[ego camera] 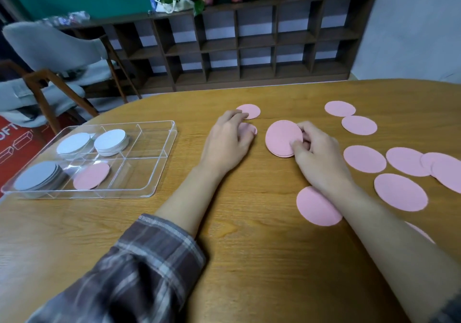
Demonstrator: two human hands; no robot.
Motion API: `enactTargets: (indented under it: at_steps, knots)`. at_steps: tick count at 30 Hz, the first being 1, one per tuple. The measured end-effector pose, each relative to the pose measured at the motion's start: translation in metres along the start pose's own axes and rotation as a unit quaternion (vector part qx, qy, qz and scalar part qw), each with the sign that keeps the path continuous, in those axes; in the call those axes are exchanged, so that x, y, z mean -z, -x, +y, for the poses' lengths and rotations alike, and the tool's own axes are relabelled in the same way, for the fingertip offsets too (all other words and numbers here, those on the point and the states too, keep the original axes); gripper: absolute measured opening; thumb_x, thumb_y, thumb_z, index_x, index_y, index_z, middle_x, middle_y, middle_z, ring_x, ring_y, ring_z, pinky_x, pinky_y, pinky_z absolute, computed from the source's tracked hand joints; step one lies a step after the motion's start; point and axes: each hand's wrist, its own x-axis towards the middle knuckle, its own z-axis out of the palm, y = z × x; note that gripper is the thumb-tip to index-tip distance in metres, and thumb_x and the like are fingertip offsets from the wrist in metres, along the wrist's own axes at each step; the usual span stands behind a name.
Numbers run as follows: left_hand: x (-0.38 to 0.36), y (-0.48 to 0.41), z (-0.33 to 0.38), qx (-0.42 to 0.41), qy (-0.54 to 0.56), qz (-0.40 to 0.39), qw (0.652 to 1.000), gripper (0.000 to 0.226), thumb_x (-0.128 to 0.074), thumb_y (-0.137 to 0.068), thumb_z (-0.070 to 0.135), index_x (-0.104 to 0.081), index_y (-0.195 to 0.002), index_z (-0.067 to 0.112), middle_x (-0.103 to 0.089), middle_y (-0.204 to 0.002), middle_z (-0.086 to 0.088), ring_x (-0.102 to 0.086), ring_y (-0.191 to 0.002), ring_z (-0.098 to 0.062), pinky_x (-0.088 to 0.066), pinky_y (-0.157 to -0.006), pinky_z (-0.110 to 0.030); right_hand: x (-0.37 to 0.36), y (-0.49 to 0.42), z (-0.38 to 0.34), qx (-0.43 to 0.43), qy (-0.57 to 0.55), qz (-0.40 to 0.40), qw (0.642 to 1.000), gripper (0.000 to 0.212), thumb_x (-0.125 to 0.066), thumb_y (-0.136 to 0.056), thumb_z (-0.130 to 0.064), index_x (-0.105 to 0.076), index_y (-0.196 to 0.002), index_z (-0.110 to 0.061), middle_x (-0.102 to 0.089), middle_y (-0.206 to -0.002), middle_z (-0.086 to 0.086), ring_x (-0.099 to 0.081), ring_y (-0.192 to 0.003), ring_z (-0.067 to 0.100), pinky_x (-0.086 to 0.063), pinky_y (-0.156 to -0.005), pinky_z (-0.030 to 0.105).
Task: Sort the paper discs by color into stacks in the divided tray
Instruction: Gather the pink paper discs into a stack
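Observation:
A clear divided tray point(159, 153) sits at the left of the wooden table. It holds white disc stacks point(109, 141), a grey disc stack point(37, 175) and one pink disc point(91, 175). My right hand point(316, 153) is shut on a small stack of pink discs point(282, 138), tilted up off the table. My left hand point(228, 140) lies palm down over a pink disc point(250, 129), fingers touching it, with another pink disc point(250, 110) just beyond. Several loose pink discs point(359, 125) lie to the right, and one point(314, 206) lies partly under my right forearm.
The table's rounded far edge point(224, 89) runs behind the discs. Beyond it stand a dark wooden cubby shelf point(249, 48) and a grey chair with wooden legs point(55, 55) at the left.

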Motion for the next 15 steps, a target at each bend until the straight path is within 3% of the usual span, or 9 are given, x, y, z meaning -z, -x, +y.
enactTargets:
  at_steps: [4,6,9,12,15]
  knots:
    - [-0.006,-0.024,-0.006,0.006,-0.031,-0.071,0.997,0.048,-0.055,-0.106,0.036,-0.055,-0.149,0.014,-0.045,-0.161,-0.006,-0.036,-0.152,-0.023,-0.032,-0.123,-0.04,-0.001,-0.004,0.005,-0.038,-0.027,0.014,0.999,0.019,-0.052,-0.102,-0.018,-0.064,-0.115,-0.024,-0.07,-0.101,-0.004,-0.06,-0.086,0.006,-0.043,-0.064,0.02]
    - [-0.008,-0.031,-0.009,0.004,-0.049,-0.11,0.993,0.049,-0.05,-0.108,0.038,-0.052,-0.151,0.016,-0.044,-0.163,-0.006,-0.034,-0.154,-0.024,-0.032,-0.123,-0.046,-0.002,-0.005,0.006,-0.042,-0.028,0.016,0.999,0.019,-0.052,-0.102,-0.018,-0.065,-0.115,-0.025,-0.07,-0.099,-0.005,-0.061,-0.082,0.005,-0.042,-0.061,0.019]
    - [-0.008,-0.03,-0.008,0.006,-0.053,-0.129,0.99,0.043,-0.051,-0.107,0.035,-0.058,-0.144,0.015,-0.055,-0.153,-0.004,-0.048,-0.143,-0.026,-0.04,-0.114,-0.043,-0.002,-0.006,0.006,-0.046,-0.02,0.016,0.999,0.021,-0.052,-0.102,-0.017,-0.065,-0.116,-0.024,-0.071,-0.099,-0.007,-0.062,-0.082,0.005,-0.044,-0.061,0.016]
    - [-0.006,-0.024,-0.008,0.025,-0.03,-0.101,0.994,0.039,-0.055,-0.103,0.033,-0.064,-0.139,0.018,-0.062,-0.146,-0.001,-0.055,-0.135,-0.025,-0.045,-0.109,-0.037,-0.002,-0.005,0.005,-0.046,-0.024,0.014,0.999,0.021,-0.052,-0.102,-0.017,-0.065,-0.117,-0.023,-0.071,-0.101,-0.006,-0.062,-0.084,0.006,-0.044,-0.062,0.017]
    - [-0.003,-0.015,-0.007,0.047,-0.018,-0.083,0.995,0.037,-0.058,-0.099,0.035,-0.066,-0.133,0.022,-0.069,-0.133,-0.002,-0.063,-0.121,-0.025,-0.05,-0.102,-0.039,-0.002,-0.006,0.006,-0.047,-0.023,0.012,0.999,0.022,-0.052,-0.102,-0.018,-0.065,-0.118,-0.023,-0.071,-0.103,-0.004,-0.061,-0.084,0.006,-0.04,-0.058,0.015]
